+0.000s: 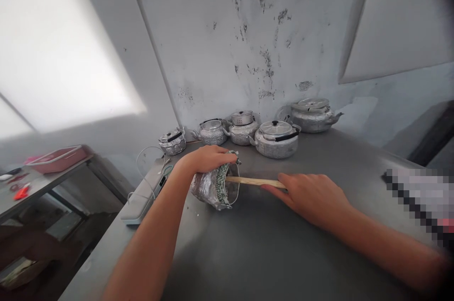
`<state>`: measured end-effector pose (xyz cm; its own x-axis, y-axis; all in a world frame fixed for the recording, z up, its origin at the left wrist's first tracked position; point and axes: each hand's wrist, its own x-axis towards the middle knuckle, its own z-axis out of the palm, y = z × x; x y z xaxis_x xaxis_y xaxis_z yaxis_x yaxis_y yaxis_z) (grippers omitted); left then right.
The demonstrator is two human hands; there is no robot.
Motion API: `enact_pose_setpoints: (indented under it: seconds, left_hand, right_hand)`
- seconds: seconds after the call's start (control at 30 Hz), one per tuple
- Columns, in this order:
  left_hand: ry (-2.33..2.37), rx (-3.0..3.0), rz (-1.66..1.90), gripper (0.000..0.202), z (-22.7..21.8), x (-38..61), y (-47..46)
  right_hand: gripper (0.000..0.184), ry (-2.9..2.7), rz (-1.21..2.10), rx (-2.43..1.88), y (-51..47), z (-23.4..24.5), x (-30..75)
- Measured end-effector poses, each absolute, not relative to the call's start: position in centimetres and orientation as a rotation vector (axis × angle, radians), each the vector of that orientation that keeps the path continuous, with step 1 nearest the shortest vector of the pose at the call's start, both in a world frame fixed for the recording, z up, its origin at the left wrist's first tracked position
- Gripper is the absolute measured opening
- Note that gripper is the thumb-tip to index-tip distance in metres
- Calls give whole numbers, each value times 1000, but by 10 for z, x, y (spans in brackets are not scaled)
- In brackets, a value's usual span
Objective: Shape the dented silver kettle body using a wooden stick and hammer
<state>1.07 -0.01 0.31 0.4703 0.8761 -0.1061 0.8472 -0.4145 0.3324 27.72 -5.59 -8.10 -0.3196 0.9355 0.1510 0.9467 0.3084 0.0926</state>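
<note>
A crinkled silver metal pot lies tilted on its side on the grey table, its mouth facing right. Around its rim runs a green-and-white patterned band. My left hand rests over the top of the pot, its fingers gripping near the rim. A pale wooden stick reaches into the pot's mouth, and its inner end is hidden there. The other end is held in my right hand, to the right of the pot.
Several silver kettles, including a lidded kettle and a larger kettle, stand along the back of the table. A white power strip with cables lies at the left edge. A pink tray sits on a side table.
</note>
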Motion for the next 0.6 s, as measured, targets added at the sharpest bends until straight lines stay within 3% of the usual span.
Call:
enact_pose_setpoints:
  seconds: [0.6]
  left_hand:
    - [1450,2382,130,52,2,11,1]
  right_hand:
    - [68,-2512,-272,-1762,-56,-81,278]
